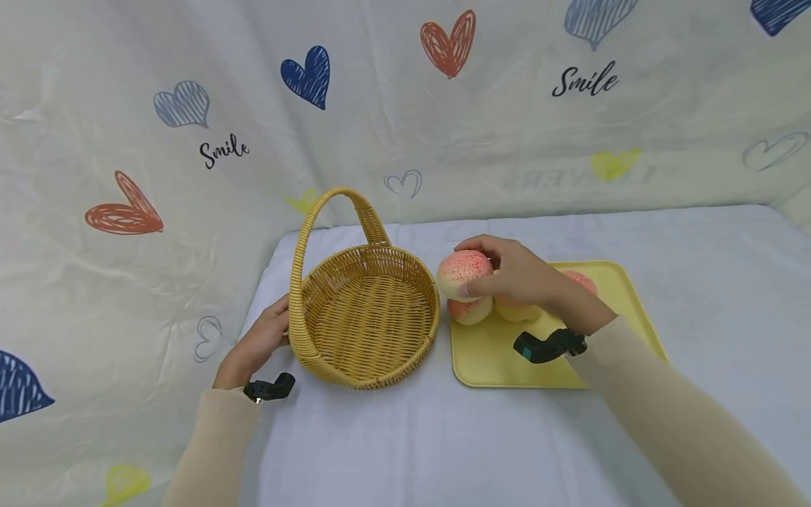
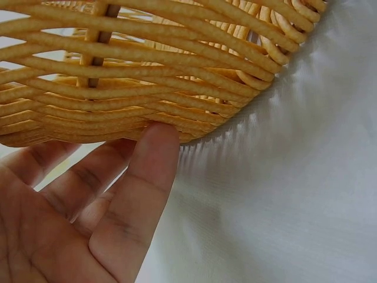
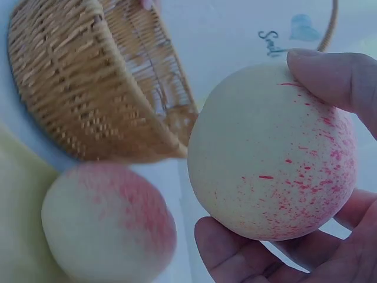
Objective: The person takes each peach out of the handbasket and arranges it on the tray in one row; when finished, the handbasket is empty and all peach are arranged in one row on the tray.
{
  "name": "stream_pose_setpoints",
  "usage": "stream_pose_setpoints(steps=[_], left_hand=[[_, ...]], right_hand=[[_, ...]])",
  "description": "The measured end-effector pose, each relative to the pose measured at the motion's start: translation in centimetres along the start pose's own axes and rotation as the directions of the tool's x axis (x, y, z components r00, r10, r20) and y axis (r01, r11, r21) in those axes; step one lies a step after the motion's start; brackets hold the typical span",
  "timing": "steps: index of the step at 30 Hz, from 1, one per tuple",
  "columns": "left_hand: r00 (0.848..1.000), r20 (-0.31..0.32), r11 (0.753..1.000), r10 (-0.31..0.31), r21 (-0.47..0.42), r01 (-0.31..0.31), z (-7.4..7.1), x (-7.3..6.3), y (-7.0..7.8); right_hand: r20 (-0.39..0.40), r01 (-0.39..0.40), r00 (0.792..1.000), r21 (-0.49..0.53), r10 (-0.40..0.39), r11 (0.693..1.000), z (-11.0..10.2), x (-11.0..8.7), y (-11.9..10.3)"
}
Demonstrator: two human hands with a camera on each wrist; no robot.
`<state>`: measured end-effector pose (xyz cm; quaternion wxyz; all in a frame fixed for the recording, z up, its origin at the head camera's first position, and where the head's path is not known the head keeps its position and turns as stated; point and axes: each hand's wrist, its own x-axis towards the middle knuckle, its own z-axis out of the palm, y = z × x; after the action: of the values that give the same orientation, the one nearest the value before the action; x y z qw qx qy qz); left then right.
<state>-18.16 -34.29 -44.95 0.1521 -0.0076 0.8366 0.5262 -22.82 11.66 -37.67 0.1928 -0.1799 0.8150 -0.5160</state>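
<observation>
My right hand (image 1: 522,271) grips a pink-speckled, cream peach (image 1: 464,276), thumb and fingers on opposite sides of it. In the right wrist view, the held peach (image 3: 268,156) appears close up, with a second peach (image 3: 112,221) lower left. At the left side of a round wicker basket (image 1: 374,320) with a tall handle is my left hand (image 1: 262,341). The left wrist view shows that hand's thumb (image 2: 150,159) against the woven wall, its other fingers extended and partly hidden behind the basket. Nothing lies inside the basket.
A yellow tray (image 1: 617,303) is to the basket's right, with several peaches on or at it, partly covered by my right hand and arm. A white cloth (image 1: 418,443) covers the table. Behind hangs a curtain (image 1: 355,162) printed with hearts.
</observation>
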Motion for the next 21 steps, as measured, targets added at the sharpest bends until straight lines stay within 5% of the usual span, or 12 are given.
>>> stream_pose_setpoints(steps=[21], left_hand=[[1.0, 0.005, 1.0, 0.019, -0.017, -0.019, 0.1, -0.1, 0.1]], right_hand=[[-0.188, -0.123, 0.977, -0.137, 0.096, 0.983, -7.5, -6.3, 2.7]])
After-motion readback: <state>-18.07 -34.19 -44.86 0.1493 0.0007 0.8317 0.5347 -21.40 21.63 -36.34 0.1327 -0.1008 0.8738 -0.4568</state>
